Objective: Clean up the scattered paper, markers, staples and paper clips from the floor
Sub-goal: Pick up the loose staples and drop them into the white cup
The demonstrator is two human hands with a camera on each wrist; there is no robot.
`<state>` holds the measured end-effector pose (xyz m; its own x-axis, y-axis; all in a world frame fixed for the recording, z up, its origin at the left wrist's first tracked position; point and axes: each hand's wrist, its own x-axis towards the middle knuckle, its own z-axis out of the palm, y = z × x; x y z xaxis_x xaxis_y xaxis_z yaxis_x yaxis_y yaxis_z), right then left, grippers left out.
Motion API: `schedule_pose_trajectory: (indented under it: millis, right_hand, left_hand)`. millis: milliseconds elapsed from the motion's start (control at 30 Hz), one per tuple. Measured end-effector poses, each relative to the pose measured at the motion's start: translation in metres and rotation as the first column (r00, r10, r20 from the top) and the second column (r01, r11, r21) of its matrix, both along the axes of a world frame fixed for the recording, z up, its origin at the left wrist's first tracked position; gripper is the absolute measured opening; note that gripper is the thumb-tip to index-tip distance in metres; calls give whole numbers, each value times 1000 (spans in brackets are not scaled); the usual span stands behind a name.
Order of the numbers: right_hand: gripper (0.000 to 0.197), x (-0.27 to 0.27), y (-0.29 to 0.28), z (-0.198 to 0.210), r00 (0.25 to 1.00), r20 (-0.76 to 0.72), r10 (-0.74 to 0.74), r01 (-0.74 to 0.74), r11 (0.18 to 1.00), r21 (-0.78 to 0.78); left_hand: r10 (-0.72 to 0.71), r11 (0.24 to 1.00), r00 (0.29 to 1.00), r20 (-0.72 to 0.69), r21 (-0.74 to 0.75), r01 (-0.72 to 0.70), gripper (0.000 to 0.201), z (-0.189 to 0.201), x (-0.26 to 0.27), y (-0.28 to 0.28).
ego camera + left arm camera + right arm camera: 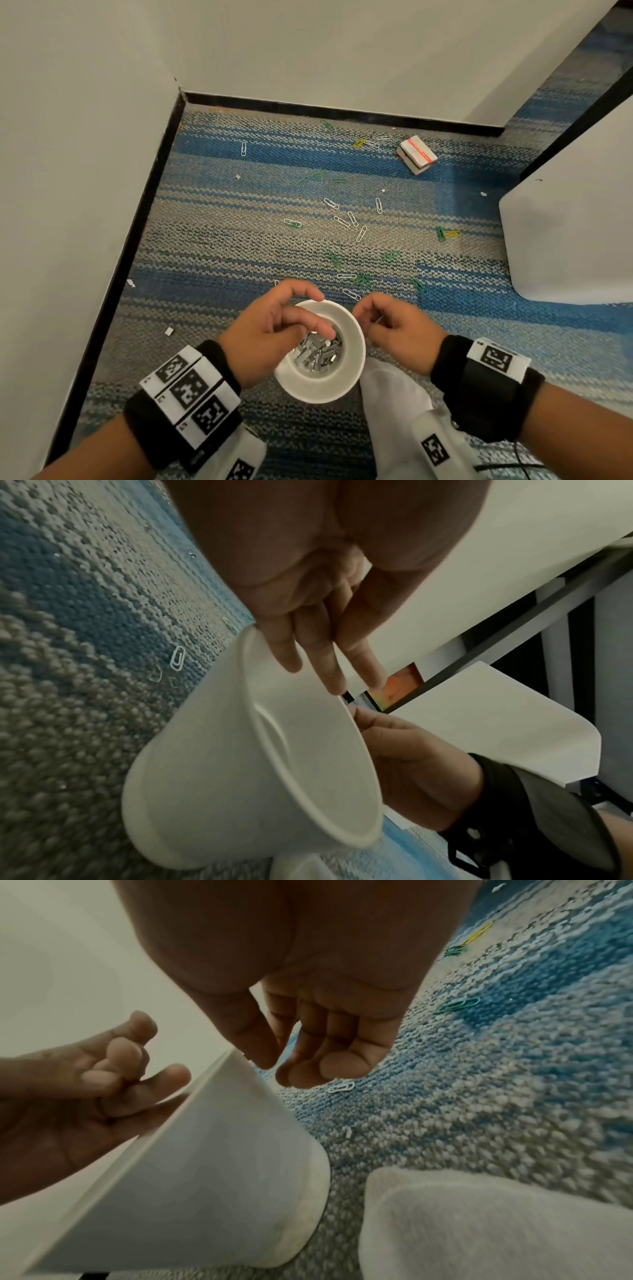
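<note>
Paper-light cup (pixel 320 385) of staples (pixel 318 353) tips easily; I should hold its rim.
Left hand (pixel 274 337) loose above the cup, right hand (pixel 394 325) curled beside it, holding nothing I can see; thin, slippery paper clips (pixel 346 219) need fingertip pinches.

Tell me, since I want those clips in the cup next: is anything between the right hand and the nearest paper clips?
Nothing visible. The right hand hovers beside the cup, and the white paper clip lies on bare carpet just ahead of its fingers. The cup's mouth is open, though the left hand partly covers it.

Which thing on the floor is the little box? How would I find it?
Look at the striped blue and grey carpet, toward the far wall's black baseboard. The staple box lies there on the right, just past a yellow paper clip. It is the only blocky thing: white with a red stripe, among thin wire clips.
</note>
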<state>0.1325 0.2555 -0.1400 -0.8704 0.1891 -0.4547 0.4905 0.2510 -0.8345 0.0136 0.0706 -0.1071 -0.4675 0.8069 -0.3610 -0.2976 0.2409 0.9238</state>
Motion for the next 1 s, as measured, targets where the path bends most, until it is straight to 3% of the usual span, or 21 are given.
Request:
schedule_pose_trajectory:
  millis: [100, 167, 267, 367, 500, 567, 700, 867, 1000]
  right_hand:
    - [22, 0, 1, 1, 997, -58, -42, 41, 999, -22]
    - [18, -1, -1, 1, 992, -106, -73, 68, 997, -47]
    - [13, -6, -3, 1, 984, -138, -110, 99, 991, -85]
    - [10, -14, -4, 1, 983, -155, -94, 83, 994, -72]
    - [10, -30, -2, 0, 987, -151, -50, 48, 999, -21]
    - [11, -37, 1, -4, 990, -135, -41, 42, 999, 5]
    - [25, -41, 6, -11, 996, -78, -33, 37, 998, 43]
    - [23, -34, 2, -16, 999, -45, -6, 9, 998, 63]
    - [27, -29, 5, -21, 999, -8, -47, 47, 998, 42]
  left_hand:
    - [14, 1000, 996, -93, -4, -14, 40, 4, 3, 0]
    - [53, 998, 966, -253, -7, -56, 41, 7, 3, -3]
    - [159, 969, 827, -539, -77, -237, 26, 2, -15, -18]
    - [134, 845, 698, -703, -287, -452, 25, -30, -52, -55]
    - [-160, 582, 713, -682, -649, -490, 27, -64, -76, -110]
    - [-202, 542, 732, -651, -697, -470, 27, -73, -77, -127]
    - [-235, 552, 737, -634, -711, -436, 16, -77, -81, -134]
    - [-168, 563, 782, -600, -710, -423, 21, -70, -77, -124]
    - [-65, 767, 737, -672, -507, -394, 27, -36, -59, -69]
